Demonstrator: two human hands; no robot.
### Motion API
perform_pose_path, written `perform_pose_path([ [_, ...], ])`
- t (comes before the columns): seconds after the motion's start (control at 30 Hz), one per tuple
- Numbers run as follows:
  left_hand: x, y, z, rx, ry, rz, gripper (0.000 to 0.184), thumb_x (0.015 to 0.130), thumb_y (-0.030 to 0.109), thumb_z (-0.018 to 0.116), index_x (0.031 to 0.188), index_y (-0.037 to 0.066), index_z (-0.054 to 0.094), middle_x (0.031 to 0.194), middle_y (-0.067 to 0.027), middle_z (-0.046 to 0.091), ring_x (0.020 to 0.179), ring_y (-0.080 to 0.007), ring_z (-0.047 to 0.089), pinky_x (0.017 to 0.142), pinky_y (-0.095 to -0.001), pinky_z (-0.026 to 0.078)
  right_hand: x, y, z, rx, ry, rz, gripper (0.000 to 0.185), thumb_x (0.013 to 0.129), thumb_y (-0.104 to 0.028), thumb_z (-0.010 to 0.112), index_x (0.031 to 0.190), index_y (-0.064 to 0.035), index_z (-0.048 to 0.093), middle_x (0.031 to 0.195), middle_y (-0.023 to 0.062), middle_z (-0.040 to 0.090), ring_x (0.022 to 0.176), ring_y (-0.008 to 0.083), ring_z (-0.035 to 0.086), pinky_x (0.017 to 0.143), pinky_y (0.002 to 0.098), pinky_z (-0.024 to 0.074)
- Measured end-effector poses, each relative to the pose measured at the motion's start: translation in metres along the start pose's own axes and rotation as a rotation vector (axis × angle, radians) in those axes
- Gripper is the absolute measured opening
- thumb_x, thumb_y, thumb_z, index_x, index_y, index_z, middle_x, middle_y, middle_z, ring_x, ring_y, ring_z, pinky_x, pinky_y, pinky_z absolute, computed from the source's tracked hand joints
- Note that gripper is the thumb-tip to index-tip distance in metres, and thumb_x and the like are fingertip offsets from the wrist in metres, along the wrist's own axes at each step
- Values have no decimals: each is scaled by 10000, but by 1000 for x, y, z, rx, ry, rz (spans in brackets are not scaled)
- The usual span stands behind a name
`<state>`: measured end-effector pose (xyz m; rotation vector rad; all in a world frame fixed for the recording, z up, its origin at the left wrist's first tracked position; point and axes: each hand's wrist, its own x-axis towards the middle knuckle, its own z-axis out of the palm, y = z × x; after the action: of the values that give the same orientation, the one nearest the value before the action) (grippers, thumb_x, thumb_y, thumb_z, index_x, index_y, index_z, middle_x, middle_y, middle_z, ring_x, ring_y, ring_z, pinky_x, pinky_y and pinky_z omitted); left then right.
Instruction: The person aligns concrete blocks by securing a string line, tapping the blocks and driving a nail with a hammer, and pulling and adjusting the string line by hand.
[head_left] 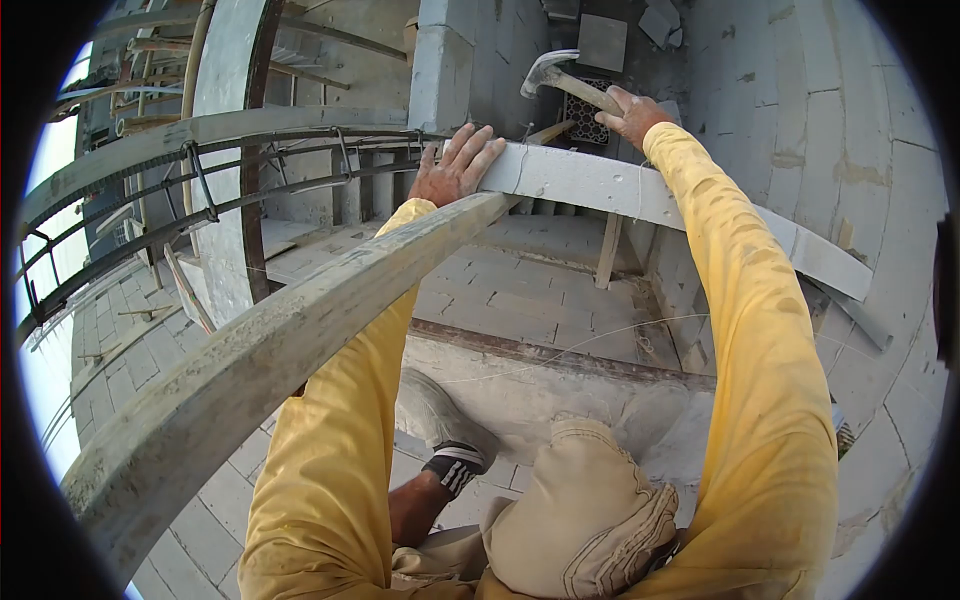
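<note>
My right hand (633,120) is wrapped round the wooden handle of a hammer (572,84), whose metal head points to the left. Below the hammer a long pale beam (585,180) runs from the middle toward the right, passing under my right forearm. At the beam's left end my left hand (455,170) lies with its fingers spread, touching the end of the beam. Just under that hand, a thick wooden post (290,330) slants from the lower left up to the beam.
A steel rebar cage (200,185) curves across the upper left beside a vertical board (225,150). A block wall (830,120) rises on the right. Below me are a concrete ledge (560,385), my foot (445,415) and a block surface. A short wooden prop (609,250) stands under the beam.
</note>
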<state>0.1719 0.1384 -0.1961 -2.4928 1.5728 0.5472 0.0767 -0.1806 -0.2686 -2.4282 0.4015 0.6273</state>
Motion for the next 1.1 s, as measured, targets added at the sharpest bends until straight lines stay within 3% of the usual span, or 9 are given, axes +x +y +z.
perform_pose_path([
  [0.1, 1, 3, -3, 3, -26, -27, 1127, 636, 675, 758, 1525, 229, 229, 1591, -42, 205, 1486, -268, 141, 1150, -628, 227, 5, -2, 3, -97, -129, 50, 413, 911, -393, 623, 1216, -133, 520, 1144, 173, 654, 1100, 380, 608, 953, 495, 465],
  [0.37, -3, 4, 0, 1, 5, -45, 1139, 621, 672, 773, 1522, 245, 221, 1598, -13, 190, 1490, -254, 126, 1179, -587, 201, -18, -44, -36, 135, 105, 149, 382, 902, -266, 585, 1188, -17, 538, 1136, 264, 636, 1055, 408, 624, 951, 476, 476],
  [0.4, -4, 2, 4, 3, 19, -43, 1142, 617, 669, 776, 1522, 246, 222, 1599, -12, 188, 1491, -255, 123, 1183, -581, 197, -27, -49, -45, 171, 147, 161, 405, 905, -220, 544, 1257, -24, 510, 962, 206, 665, 866, 340, 677, 797, 454, 550],
  [0.5, -7, 4, -4, -50, 4, -39, 1173, 593, 692, 776, 1526, 253, 217, 1600, -16, 183, 1492, -260, 115, 1188, -574, 186, -75, -55, -68, 966, 46, 96, 472, 927, -226, 531, 1357, -49, 453, 771, 94, 585, 642, 202, 614, 594, 384, 558],
  [0.6, -12, 6, -8, -28, 13, -34, 1218, 553, 728, 769, 1532, 267, 208, 1601, -25, 180, 1490, -270, 117, 1186, -573, 192, -135, -77, -63, 1125, 46, 227, 550, 944, -240, 510, 1445, -67, 360, 703, 26, 473, 542, 108, 491, 460, 307, 504],
  [0.63, -14, 6, -8, -19, 14, -34, 1229, 543, 739, 763, 1533, 271, 207, 1602, -27, 178, 1490, -271, 118, 1185, -573, 195, -145, -75, -51, 1054, 92, 238, 590, 938, -231, 493, 1475, -72, 308, 734, 63, 537, 502, 147, 520, 434, 329, 506],
  [0.7, -14, 5, -8, 1, 16, -27, 1250, 523, 760, 752, 1536, 278, 203, 1603, -32, 173, 1489, -275, 120, 1183, -572, 200, -160, -75, -26, 1004, 173, 274, 613, 942, -238, 499, 1500, -115, 277, 718, 23, 498, 478, 98, 456, 392, 275, 424],
  [0.9, -20, -3, 12, 11, 164, -17, 1112, 628, 748, 699, 1532, 309, 221, 1593, -46, 213, 1479, -278, 169, 1174, -550, 237, -175, -104, -5, 1037, 146, 307, 626, 909, -178, 474, 1499, -103, 279, 738, 62, 522, 503, 123, 495, 408, 286, 437],
  [1.1, -22, 3, 8, 18, 96, -69, 961, 718, 672, 675, 1519, 345, 257, 1584, -32, 248, 1471, -263, 211, 1162, -527, 273, -128, -111, 24, 883, 127, 263, 643, 907, -168, 477, 1515, -131, 269, 813, 112, 596, 521, 172, 556, 451, 340, 503],
])
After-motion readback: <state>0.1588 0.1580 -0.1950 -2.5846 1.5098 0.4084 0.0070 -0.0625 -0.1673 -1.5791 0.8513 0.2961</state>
